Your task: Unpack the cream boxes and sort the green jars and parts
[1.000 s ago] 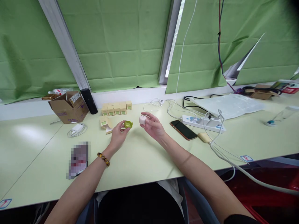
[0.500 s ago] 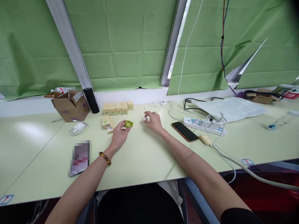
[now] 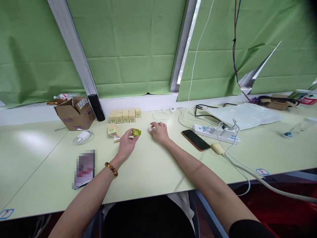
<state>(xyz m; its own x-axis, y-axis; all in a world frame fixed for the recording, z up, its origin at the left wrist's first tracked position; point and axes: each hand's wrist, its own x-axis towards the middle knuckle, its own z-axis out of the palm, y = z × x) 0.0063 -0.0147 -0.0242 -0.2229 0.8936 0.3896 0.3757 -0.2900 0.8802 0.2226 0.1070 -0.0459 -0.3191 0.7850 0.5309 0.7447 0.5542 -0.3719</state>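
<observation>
Between the thumb and fingers of my left hand [image 3: 127,144] is a small shiny green cup-like piece [image 3: 136,133], held just above the table. My right hand [image 3: 159,133] is low over the table to its right, with the fingers closed on a small pale pinkish-white piece [image 3: 150,129]; its kind is too small to tell. Next to my left hand lies an opened small cardboard box [image 3: 114,131] with its flap out. Behind it, several closed small boxes [image 3: 123,116] with green labels stand in a row.
A large carton [image 3: 75,114] and a black cylinder [image 3: 96,107] stand at the back left. A coiled white charger [image 3: 83,136] and a blurred-out phone-like device [image 3: 84,168] lie on the left. Rightward are a dark phone [image 3: 195,139], a power strip [image 3: 215,133], cables and a white plastic sheet [image 3: 244,115].
My right hand has lowered slightly and shifted a little left with the small pale piece, which now sits lower. My left hand and the green piece have hardly moved.
</observation>
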